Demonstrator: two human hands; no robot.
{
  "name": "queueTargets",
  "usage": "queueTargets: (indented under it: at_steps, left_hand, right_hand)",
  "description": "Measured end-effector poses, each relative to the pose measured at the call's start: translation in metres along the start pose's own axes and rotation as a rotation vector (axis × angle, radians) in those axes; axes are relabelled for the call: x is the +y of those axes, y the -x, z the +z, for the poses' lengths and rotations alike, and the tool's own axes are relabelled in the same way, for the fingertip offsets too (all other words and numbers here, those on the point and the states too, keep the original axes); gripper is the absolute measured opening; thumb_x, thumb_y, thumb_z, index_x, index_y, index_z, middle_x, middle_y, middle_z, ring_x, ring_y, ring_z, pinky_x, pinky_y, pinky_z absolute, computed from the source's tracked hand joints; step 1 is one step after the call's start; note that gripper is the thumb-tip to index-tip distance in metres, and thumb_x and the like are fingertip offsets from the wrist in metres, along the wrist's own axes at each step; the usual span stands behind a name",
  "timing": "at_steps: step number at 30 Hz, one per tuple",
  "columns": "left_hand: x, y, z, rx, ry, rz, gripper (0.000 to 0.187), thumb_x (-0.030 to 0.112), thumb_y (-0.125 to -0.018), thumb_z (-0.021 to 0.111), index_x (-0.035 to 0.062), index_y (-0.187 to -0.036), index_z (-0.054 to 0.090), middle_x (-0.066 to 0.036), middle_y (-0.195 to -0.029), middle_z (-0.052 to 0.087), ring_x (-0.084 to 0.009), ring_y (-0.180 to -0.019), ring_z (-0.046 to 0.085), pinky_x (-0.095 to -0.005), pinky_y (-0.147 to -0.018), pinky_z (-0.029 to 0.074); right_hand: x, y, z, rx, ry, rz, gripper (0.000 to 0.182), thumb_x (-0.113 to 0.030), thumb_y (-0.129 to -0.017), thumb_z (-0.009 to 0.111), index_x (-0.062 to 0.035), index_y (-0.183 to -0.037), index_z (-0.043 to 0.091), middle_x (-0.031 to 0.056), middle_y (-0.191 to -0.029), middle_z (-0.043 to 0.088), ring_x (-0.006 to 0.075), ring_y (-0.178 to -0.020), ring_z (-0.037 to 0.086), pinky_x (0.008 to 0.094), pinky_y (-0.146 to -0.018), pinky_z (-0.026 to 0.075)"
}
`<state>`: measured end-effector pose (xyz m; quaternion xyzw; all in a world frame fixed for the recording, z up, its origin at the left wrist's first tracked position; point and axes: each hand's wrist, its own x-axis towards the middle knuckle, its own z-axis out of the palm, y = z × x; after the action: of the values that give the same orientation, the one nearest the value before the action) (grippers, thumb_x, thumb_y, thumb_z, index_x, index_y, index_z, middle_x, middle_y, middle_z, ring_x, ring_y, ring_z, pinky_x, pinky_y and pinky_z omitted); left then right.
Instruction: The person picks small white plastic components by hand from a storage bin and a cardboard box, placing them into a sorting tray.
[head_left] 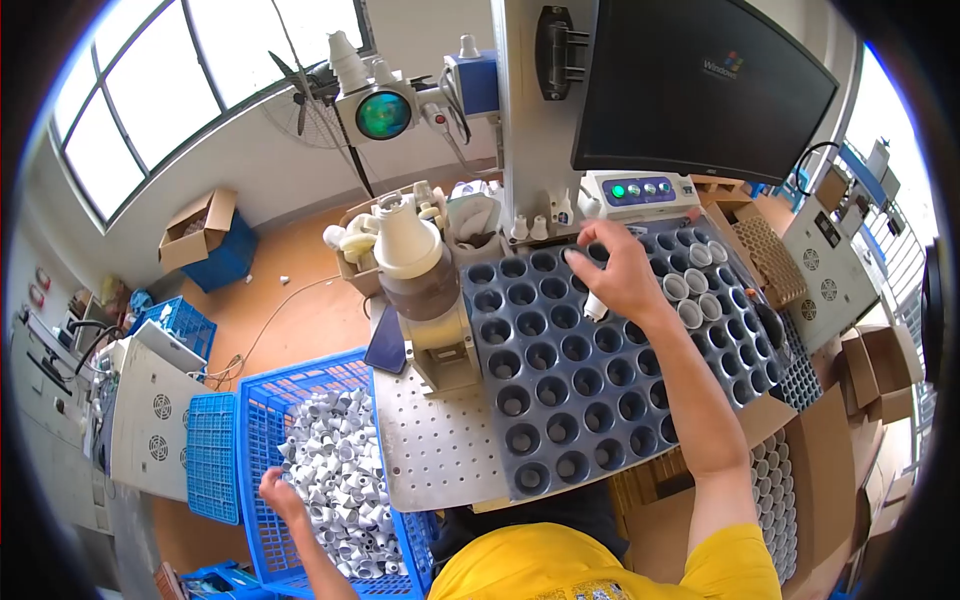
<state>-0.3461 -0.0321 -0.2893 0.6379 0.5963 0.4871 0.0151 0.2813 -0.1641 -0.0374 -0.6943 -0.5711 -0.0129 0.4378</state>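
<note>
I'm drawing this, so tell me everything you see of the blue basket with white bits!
The basket is blue and looks plastic, with walls full of holes. It stands upright beside the table, holding a heap of white bits that hide its bottom. The left hand is at its left side; I can't tell whether they touch.

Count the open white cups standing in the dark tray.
6 cups, in three pairs on the right part of the tray: one pair far, one in the middle, one nearer. The right forearm may hide others.
</note>
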Motion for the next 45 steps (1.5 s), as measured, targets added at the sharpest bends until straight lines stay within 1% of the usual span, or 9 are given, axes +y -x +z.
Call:
queueTargets:
  at_steps: [8, 15, 21, 25, 29, 35, 40, 42, 45]
  left_hand:
    - [0.209, -0.012, 0.033, -0.225, 0.511, 0.126, 0.043, -0.008, -0.054, 0.031, -0.0077, -0.085, 0.060, -0.015, -0.087, 0.063, -0.0261, -0.090, 0.062, -0.0331, -0.094, 0.044]
    - [0.305, 0.022, 0.057, -0.425, 0.855, 0.311, 0.037, 0.004, -0.061, 0.047, -0.0040, -0.095, 0.058, -0.023, -0.105, 0.062, -0.0376, -0.101, 0.060, -0.0427, -0.094, 0.046]
    - [0.394, -0.066, 0.053, -0.249, 0.780, 0.878, 0.017, 0.006, -0.054, 0.062, -0.0068, -0.058, 0.052, -0.030, -0.134, 0.048, -0.0535, -0.122, 0.044, -0.0569, -0.101, 0.039]
    - [0.406, -0.087, 0.061, -0.216, 0.585, 0.962, 0.039, 0.013, -0.072, 0.058, -0.0132, -0.100, 0.058, -0.028, -0.134, 0.049, -0.0493, -0.123, 0.042, -0.0525, -0.104, 0.037]
    - [0.405, -0.086, 0.065, -0.253, 0.585, 0.929, 0.043, 0.006, -0.059, 0.056, -0.0130, -0.097, 0.059, -0.026, -0.132, 0.051, -0.0497, -0.121, 0.043, -0.0523, -0.105, 0.037]
    - [0.398, -0.080, 0.054, -0.155, 0.753, 0.838, 0.040, 0.021, -0.081, 0.054, -0.0118, -0.102, 0.056, -0.027, -0.119, 0.058, -0.0444, -0.110, 0.053, -0.0470, -0.097, 0.042]
    - [0.365, -0.034, 0.061, -0.252, 0.975, 0.649, 0.037, 0.029, -0.088, 0.050, -0.0084, -0.091, 0.052, -0.024, -0.088, 0.060, -0.0337, -0.078, 0.058, -0.0379, -0.072, 0.048]
    - [0.345, 0.005, 0.075, -0.327, 0.971, 0.619, 0.029, 0.015, -0.069, 0.050, -0.0069, -0.086, 0.055, -0.018, -0.084, 0.058, -0.0328, -0.075, 0.055, -0.0396, -0.071, 0.047]
    - [0.323, 0.030, 0.077, -0.464, 0.878, 0.439, 0.021, 0.009, -0.066, 0.049, -0.0051, -0.082, 0.054, -0.017, -0.080, 0.056, -0.0328, -0.072, 0.055, -0.0374, -0.071, 0.047]
  right_hand:
    - [0.052, 0.041, -0.007, -0.585, 0.247, 0.107, 0.054, -0.025, -0.075, 0.071, -0.0038, -0.123, 0.058, 0.0266, -0.137, 0.045, 0.0407, -0.128, 0.044, 0.0413, -0.108, 0.038]
    - [0.062, 0.045, -0.005, -0.443, 0.269, 0.087, 0.050, -0.003, -0.071, 0.057, -0.0008, -0.121, 0.058, 0.0220, -0.133, 0.051, 0.0384, -0.123, 0.050, 0.0384, -0.105, 0.041]
    - [0.070, 0.050, 0.019, -0.204, 0.167, 0.062, 0.042, -0.002, -0.069, 0.057, 0.0006, -0.112, 0.059, 0.0197, -0.115, 0.059, 0.0378, -0.109, 0.057, 0.0406, -0.096, 0.046]
    - [0.074, 0.056, 0.025, -0.104, 0.146, 0.043, 0.040, -0.003, -0.069, 0.057, 0.0002, -0.109, 0.059, 0.0197, -0.113, 0.059, 0.0389, -0.108, 0.056, 0.0419, -0.094, 0.046]
    - [0.073, 0.059, 0.025, -0.081, 0.137, 0.043, 0.039, -0.002, -0.070, 0.057, -0.0009, -0.109, 0.058, 0.0192, -0.113, 0.059, 0.0388, -0.107, 0.057, 0.0417, -0.093, 0.046]
    - [0.073, 0.059, 0.024, -0.069, 0.114, 0.041, 0.039, -0.001, -0.070, 0.057, -0.0021, -0.110, 0.058, 0.0186, -0.112, 0.059, 0.0387, -0.107, 0.057, 0.0420, -0.092, 0.047]
    - [0.073, 0.060, 0.024, -0.027, 0.104, 0.021, 0.039, -0.001, -0.071, 0.059, -0.0019, -0.110, 0.059, 0.0179, -0.111, 0.060, 0.0371, -0.105, 0.059, 0.0406, -0.091, 0.048]
    - [0.074, 0.059, 0.023, 0.006, 0.095, 0.017, 0.038, 0.000, -0.072, 0.060, -0.0013, -0.109, 0.059, 0.0166, -0.108, 0.062, 0.0344, -0.102, 0.060, 0.0385, -0.090, 0.048]
    - [0.067, 0.053, 0.017, 0.031, 0.062, 0.037, 0.034, -0.004, -0.074, 0.066, -0.0014, -0.108, 0.061, 0.0161, -0.109, 0.063, 0.0327, -0.102, 0.061, 0.0371, -0.090, 0.048]
